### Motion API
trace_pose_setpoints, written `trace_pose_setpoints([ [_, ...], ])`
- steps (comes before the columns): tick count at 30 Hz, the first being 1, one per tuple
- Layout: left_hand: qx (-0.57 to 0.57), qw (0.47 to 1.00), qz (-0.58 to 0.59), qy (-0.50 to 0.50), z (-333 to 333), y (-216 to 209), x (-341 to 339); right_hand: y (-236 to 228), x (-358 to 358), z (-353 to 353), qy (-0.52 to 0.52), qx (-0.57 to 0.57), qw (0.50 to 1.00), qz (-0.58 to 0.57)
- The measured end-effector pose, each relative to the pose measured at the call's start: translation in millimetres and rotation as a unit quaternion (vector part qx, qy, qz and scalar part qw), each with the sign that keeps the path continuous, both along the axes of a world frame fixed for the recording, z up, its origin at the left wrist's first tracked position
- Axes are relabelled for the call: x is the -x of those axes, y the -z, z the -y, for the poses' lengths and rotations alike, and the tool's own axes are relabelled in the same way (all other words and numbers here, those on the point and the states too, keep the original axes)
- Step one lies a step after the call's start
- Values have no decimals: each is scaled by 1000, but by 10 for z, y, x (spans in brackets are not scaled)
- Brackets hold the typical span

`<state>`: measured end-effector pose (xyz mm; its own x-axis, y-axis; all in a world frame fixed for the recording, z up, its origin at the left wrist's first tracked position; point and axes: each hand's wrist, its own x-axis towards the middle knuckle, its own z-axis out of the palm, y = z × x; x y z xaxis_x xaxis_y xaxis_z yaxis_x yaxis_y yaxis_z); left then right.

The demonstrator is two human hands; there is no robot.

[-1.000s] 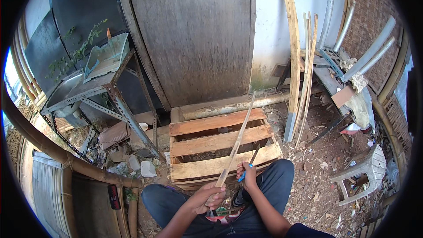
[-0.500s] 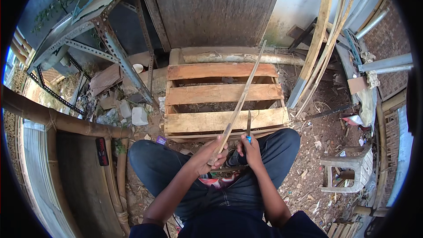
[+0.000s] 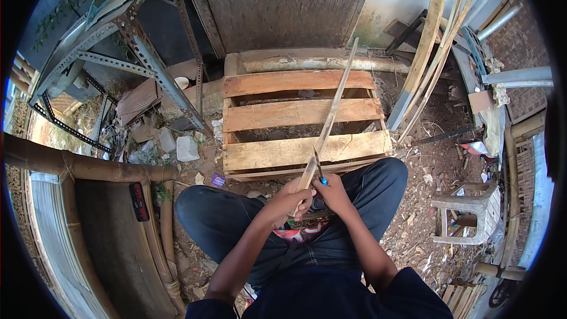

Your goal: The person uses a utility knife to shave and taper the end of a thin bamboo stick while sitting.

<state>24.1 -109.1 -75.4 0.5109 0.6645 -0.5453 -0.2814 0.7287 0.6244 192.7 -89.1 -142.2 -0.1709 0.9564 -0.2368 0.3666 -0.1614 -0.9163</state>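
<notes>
A long, thin bamboo strip (image 3: 332, 117) slants up and away from my lap, its far end over the back of a slatted wooden crate. Around its near end my left hand (image 3: 289, 202) is closed. My right hand (image 3: 332, 192) grips a knife (image 3: 319, 163) by its blue-marked handle, blade pointing up and tilted left. The blade meets or crosses the strip just beyond my left hand; whether it cuts in I cannot tell. Both hands are close together between my bent knees.
The slatted crate (image 3: 266, 149) stands right before my knees. Long bamboo strips (image 3: 426, 65) lean upright at the right. A metal-angle frame (image 3: 155, 71) rises at the far left, a bamboo rail (image 3: 106, 168) nearer. On the littered ground at the right is a small worn stool (image 3: 469, 215).
My right hand has moved left toward my left hand, bringing the knife blade from beside the strip up against or across it. The strip has become slightly steeper.
</notes>
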Motion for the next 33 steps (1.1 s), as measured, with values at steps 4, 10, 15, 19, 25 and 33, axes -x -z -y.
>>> trace_pose_setpoints([
  [4,22,999,44,6,24,88,36,-306,55,21,-82,-72,993,47],
  [10,-96,989,-106,40,86,307,-8,-303,88,3,-148,-102,970,161],
  [15,-87,996,-24,11,139,380,-41,-136,76,-99,-120,-185,952,214],
  [19,-127,987,-96,14,204,307,-57,138,-101,-400,0,-142,951,276],
  [25,-86,996,1,-10,188,234,-156,394,-821,-864,98,18,977,188],
  [33,23,996,83,-24,43,102,-2,-195,-164,-23,24,83,993,-78],
])
